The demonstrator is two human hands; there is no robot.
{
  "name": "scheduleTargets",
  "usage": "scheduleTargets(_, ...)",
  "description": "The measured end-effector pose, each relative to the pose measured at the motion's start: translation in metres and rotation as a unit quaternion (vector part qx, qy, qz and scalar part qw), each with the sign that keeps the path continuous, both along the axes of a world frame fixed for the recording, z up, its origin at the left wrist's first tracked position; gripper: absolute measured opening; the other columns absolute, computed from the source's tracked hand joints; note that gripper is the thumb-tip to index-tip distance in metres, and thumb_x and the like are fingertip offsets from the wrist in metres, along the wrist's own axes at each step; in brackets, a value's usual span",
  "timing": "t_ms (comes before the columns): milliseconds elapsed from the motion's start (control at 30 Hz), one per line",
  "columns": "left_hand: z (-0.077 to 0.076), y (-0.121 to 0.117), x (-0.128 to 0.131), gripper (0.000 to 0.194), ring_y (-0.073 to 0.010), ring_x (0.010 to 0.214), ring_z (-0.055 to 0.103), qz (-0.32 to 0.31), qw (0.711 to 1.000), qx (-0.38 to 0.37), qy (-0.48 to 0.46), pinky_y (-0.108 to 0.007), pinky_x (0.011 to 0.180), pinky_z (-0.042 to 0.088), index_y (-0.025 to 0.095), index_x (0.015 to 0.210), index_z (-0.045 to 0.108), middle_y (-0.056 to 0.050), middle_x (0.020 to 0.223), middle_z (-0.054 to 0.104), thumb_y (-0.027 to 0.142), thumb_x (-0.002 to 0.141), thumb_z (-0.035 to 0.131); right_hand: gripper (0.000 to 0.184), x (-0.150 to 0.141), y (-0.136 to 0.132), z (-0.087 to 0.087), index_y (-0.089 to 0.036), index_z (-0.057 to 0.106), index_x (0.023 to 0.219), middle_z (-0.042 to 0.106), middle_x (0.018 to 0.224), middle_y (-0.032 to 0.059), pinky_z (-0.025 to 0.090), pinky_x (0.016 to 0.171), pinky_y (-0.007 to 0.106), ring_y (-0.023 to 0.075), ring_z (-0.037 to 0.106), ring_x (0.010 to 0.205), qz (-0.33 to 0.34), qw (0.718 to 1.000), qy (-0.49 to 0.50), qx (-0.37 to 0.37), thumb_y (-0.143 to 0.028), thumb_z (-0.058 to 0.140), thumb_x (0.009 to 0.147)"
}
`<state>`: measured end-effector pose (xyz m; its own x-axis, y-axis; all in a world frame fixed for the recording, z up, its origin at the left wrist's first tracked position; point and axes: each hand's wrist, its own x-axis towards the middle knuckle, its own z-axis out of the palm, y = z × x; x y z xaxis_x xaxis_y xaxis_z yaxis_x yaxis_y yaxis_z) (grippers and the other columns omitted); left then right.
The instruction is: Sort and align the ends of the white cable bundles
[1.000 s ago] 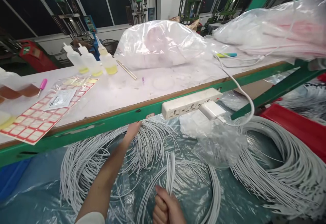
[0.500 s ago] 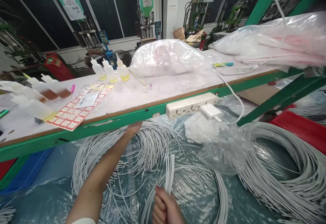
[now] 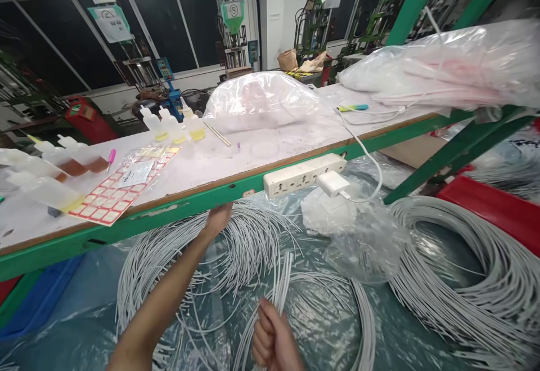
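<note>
My right hand [image 3: 273, 334] is closed around the end of a bundle of thin grey cables [image 3: 283, 281], whose cut tips stick up above the thumb. The rest of that bundle curves round in a loop on the plastic-covered surface below the bench. My left hand [image 3: 219, 219] reaches forward to a large loose coil of the same cables [image 3: 253, 241], just under the bench edge. Its fingers are hidden behind the wrist and the green rail [image 3: 185, 205], so their grip does not show.
A power strip [image 3: 304, 174] with a charger plugged in is fixed to the rail. Squeeze bottles [image 3: 171, 126], a label sheet [image 3: 126, 185] and plastic bags [image 3: 261, 98] lie on the bench. Another cable coil [image 3: 464, 303] sits at right by a red tray [image 3: 498, 213]; crumpled plastic [image 3: 367, 247] lies between.
The view has shifted slightly, moving the bench leftward in the picture. My left hand shows more below the rail. My right hand keeps its grip on the bundle.
</note>
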<state>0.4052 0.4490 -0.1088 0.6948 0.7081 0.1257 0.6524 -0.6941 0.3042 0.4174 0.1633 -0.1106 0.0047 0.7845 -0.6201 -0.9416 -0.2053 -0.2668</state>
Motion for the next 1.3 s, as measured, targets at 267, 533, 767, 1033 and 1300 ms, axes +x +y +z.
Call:
scheduleTargets(267,0.026,-0.168,-0.106,0.028,-0.016,0.075,0.065,-0.059,0.987,-0.046,-0.144,-0.024,0.07,0.052,0.02,0.104,0.062,-0.004,0.085,0.066,0.028,0.102,0.036,0.078,0.003,0.009,0.021,-0.015,0.059,0.106,0.02,0.049,-0.0127,0.01,0.043,0.022,0.005,0.01,0.044,-0.11,0.987,-0.111,0.035,-0.081,0.068,0.065)
scheduleTargets(533,0.011,-0.287,-0.2,0.017,-0.0178,0.075,0.07,0.012,0.968,0.136,-0.21,-0.023,0.069,0.053,0.021,0.099,0.064,-0.005,0.081,0.071,0.022,0.099,0.047,0.08,0.005,0.0,0.048,-0.013,0.058,0.121,0.022,0.056,-0.0111,0.009,0.044,0.025,0.0055,0.009,0.047,-0.058,0.982,-0.158,0.084,-0.071,0.073,0.069)
scheduleTargets(767,0.046,-0.287,-0.195,0.015,-0.0115,0.056,0.061,0.127,0.931,0.158,-0.304,-0.018,0.054,0.048,0.017,0.096,0.065,-0.002,0.073,0.067,0.018,0.096,0.049,0.071,-0.028,-0.026,0.053,-0.015,0.057,0.113,0.02,0.052,-0.0123,0.01,0.043,0.024,0.0057,0.009,0.045,-0.009,0.98,-0.172,0.102,-0.071,0.07,0.072)
scheduleTargets(1033,0.007,-0.33,-0.188,0.017,-0.0143,0.066,0.065,-0.006,0.952,0.167,-0.256,-0.022,0.063,0.053,0.017,0.107,0.06,-0.004,0.077,0.069,0.014,0.098,0.046,0.064,-0.028,-0.035,0.064,-0.012,0.061,0.092,0.016,0.049,-0.0138,0.007,0.042,0.022,0.0034,0.008,0.042,0.066,0.963,-0.209,0.155,-0.072,0.07,0.071)
scheduleTargets(1300,-0.041,-0.363,-0.224,0.022,-0.0166,0.066,0.068,-0.083,0.976,0.087,-0.179,-0.022,0.061,0.056,0.019,0.104,0.06,-0.005,0.077,0.069,0.013,0.096,0.041,0.06,-0.013,-0.032,0.061,-0.015,0.054,0.077,0.021,0.045,-0.013,0.011,0.038,0.02,0.0032,0.014,0.038,0.067,0.936,-0.291,0.187,-0.074,0.068,0.07)
